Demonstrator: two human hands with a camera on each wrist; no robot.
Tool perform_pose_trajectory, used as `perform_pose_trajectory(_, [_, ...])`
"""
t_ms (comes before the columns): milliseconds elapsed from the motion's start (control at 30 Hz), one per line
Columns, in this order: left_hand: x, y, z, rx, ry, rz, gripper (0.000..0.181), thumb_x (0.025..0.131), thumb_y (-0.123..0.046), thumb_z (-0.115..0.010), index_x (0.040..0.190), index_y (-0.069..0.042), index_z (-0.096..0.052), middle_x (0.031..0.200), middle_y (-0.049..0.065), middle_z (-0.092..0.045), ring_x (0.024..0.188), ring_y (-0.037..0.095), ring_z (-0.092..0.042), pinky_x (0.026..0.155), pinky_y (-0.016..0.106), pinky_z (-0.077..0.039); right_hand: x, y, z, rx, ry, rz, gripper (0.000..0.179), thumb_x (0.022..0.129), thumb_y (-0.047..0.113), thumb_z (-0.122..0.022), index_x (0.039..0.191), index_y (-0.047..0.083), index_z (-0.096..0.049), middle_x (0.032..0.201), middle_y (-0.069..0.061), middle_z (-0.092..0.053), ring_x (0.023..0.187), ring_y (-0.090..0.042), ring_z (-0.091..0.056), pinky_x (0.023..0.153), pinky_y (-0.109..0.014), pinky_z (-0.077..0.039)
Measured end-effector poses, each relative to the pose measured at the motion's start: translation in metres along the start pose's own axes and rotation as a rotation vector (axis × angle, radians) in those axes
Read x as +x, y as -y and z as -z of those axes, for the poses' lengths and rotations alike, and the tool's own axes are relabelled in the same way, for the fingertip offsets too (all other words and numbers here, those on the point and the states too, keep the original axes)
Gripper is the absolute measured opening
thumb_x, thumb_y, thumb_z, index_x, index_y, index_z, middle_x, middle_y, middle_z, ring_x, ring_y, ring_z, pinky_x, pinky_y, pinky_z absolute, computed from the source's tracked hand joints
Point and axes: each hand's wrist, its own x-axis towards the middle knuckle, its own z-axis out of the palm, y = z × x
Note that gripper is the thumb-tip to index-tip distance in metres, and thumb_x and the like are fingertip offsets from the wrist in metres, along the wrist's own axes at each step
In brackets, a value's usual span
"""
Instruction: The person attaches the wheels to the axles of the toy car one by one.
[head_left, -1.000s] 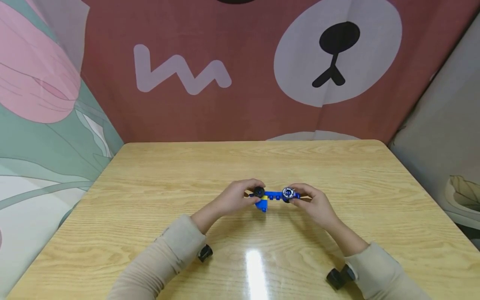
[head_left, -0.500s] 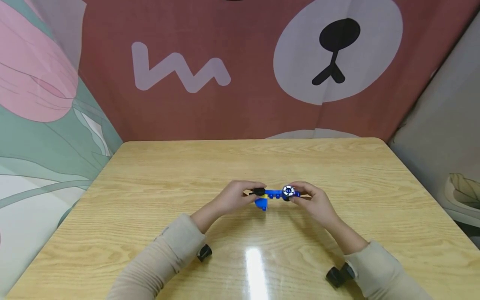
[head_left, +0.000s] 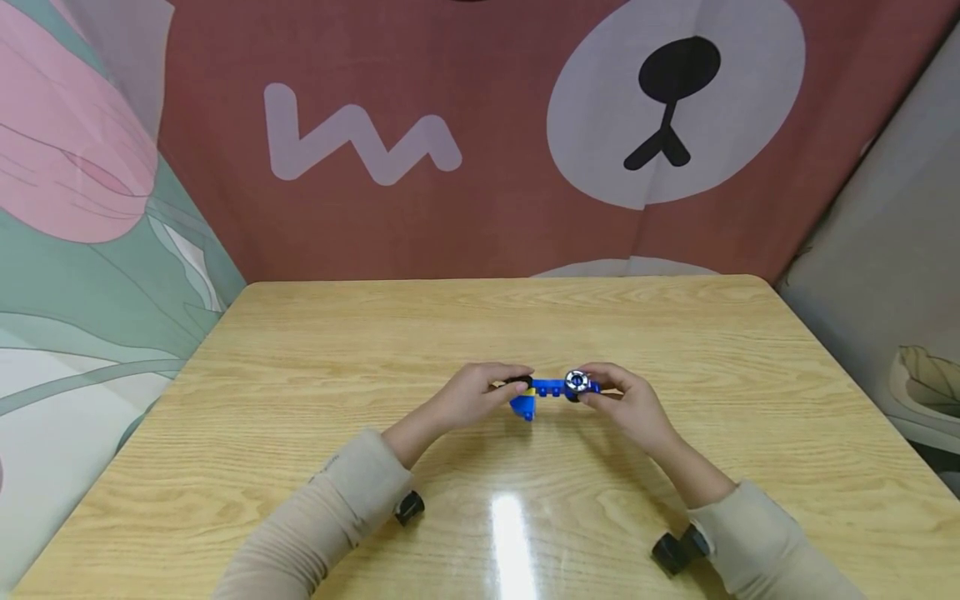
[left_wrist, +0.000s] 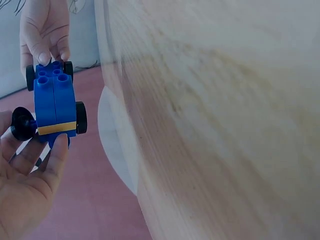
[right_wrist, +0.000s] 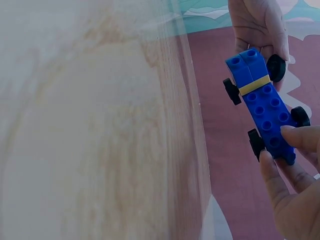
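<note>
A toy car point(head_left: 550, 388) of blue building bricks, with a thin yellow piece across it and black wheels, is held up above the table between both hands. My left hand point(head_left: 474, 394) pinches a black wheel point(left_wrist: 22, 124) at the brick-built end; this wheel leans and stands off from the body on its axle. One of its fingers also touches the blue bricks point(left_wrist: 56, 105). At the other end my right hand point(head_left: 632, 410) grips the studded base point(right_wrist: 271, 117) next to a wheel with a silver-looking rim point(head_left: 577, 382). Fingers partly hide both ends.
The wooden table point(head_left: 337, 333) spreads beneath both hands. A black wrist device point(head_left: 409, 507) shows by the left sleeve and another point(head_left: 678, 552) by the right. Behind the table hangs a printed red-brown cloth point(head_left: 487, 225).
The wheel at the left hand has turned from face-on to edge-on and is now mostly covered by the fingers. The right-end wheel's face has tilted slightly upward. The hands have barely moved.
</note>
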Motion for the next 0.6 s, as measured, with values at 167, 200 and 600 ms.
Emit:
perform_pose_trajectory(167, [-0.001, 0.001, -0.002, -0.09, -0.027, 0.048, 0.032, 0.085, -0.021, -0.056, 0.115, -0.009, -0.056, 0.108, 0.004, -0.057, 0.093, 0.01, -0.053, 0.07, 0.017, -0.046, -0.001, -0.001, 0.0, 0.006, 0.002, -0.003, 0.03, 0.078, -0.003, -0.059, 0.108, -0.001, -0.055, 0.096, -0.016, -0.059, 0.084, -0.019, -0.057, 0.071, -0.027, -0.047])
perform_pose_trajectory(200, [-0.001, 0.001, -0.002, -0.108, -0.041, 0.056, 0.032, 0.084, -0.02, -0.057, 0.114, -0.009, -0.056, 0.106, 0.004, -0.057, 0.093, 0.011, -0.053, 0.069, 0.017, -0.046, -0.001, -0.001, 0.0, 0.004, 0.001, -0.001, 0.03, 0.078, -0.003, -0.059, 0.108, -0.001, -0.055, 0.096, -0.016, -0.059, 0.084, -0.019, -0.057, 0.071, -0.027, -0.047])
perform_pose_trajectory(600, [-0.005, -0.014, 0.003, -0.236, -0.122, 0.073, 0.032, 0.08, -0.01, -0.061, 0.111, -0.003, -0.057, 0.104, 0.011, -0.058, 0.093, 0.021, -0.054, 0.072, 0.021, -0.046, -0.003, 0.002, 0.0, -0.087, 0.041, 0.015, 0.026, 0.077, -0.002, -0.06, 0.103, -0.003, -0.055, 0.09, -0.012, -0.058, 0.086, -0.025, -0.052, 0.071, -0.026, -0.047])
